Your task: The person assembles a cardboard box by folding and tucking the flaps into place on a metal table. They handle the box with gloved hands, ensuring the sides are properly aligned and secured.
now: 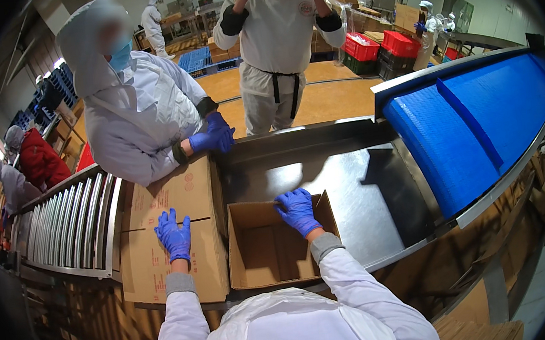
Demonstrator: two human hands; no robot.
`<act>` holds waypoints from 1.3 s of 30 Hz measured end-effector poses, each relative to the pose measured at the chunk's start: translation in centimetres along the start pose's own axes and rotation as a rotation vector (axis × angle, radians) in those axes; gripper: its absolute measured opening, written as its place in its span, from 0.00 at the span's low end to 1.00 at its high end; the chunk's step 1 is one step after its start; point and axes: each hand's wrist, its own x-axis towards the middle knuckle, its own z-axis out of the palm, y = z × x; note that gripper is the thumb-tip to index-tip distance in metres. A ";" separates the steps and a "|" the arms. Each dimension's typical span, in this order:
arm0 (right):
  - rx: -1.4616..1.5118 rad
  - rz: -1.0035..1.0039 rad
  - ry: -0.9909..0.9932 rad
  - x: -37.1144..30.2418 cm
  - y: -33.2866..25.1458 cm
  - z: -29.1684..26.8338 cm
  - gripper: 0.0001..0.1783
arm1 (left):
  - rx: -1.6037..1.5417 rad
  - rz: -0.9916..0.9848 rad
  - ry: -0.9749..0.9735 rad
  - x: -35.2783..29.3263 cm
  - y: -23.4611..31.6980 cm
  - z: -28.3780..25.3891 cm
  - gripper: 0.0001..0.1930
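My left hand [174,235] is open, its fingers spread on top of a cardboard box [144,262] with its flaps folded shut. Just to the right stands a second cardboard box [275,276], open at the top, with bare walls and floor inside. My right hand [297,212] is on the far rim of this open box near its right corner, fingers bent over the edge. Both hands wear blue gloves. The two boxes sit side by side on a metal table [360,204].
A roller conveyor [63,220] joins on the left, and a blue belt [441,136] slopes up at the right. Across the table one co-worker's gloved hands [213,134] rest at the closed box's far edge. Another person [273,34] stands behind. Red crates [360,47] are farther back.
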 end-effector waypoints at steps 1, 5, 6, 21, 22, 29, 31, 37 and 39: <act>-0.005 0.000 -0.001 0.0 0.1 0.0 0.10 | -0.002 0.000 -0.006 0.0 0.3 -0.1 0.32; -0.025 0.004 0.006 0.0 0.2 0.0 0.10 | 0.013 -0.005 -0.016 0.0 0.9 -0.5 0.31; -0.019 0.003 0.008 0.0 0.2 0.0 0.10 | 0.018 -0.001 -0.014 0.0 0.9 -0.5 0.31; -0.018 0.022 -0.040 0.0 0.3 0.3 0.10 | 0.009 0.002 -0.026 0.1 0.4 -0.3 0.31; -0.022 0.020 -0.041 0.0 0.3 0.3 0.10 | 0.002 -0.003 -0.031 0.1 0.4 -0.2 0.31; -0.056 0.002 -0.016 0.0 0.4 0.4 0.10 | 0.005 0.002 -0.017 0.1 0.3 0.1 0.31; -0.057 0.001 -0.013 0.0 0.4 0.4 0.10 | 0.001 0.007 -0.013 0.1 0.2 0.1 0.31; -0.042 0.004 -0.019 0.1 0.3 0.3 0.10 | 0.017 0.003 -0.016 0.2 0.1 0.1 0.32; -0.042 0.007 -0.017 0.0 0.4 0.4 0.10 | 0.008 0.006 -0.015 0.2 0.3 0.0 0.32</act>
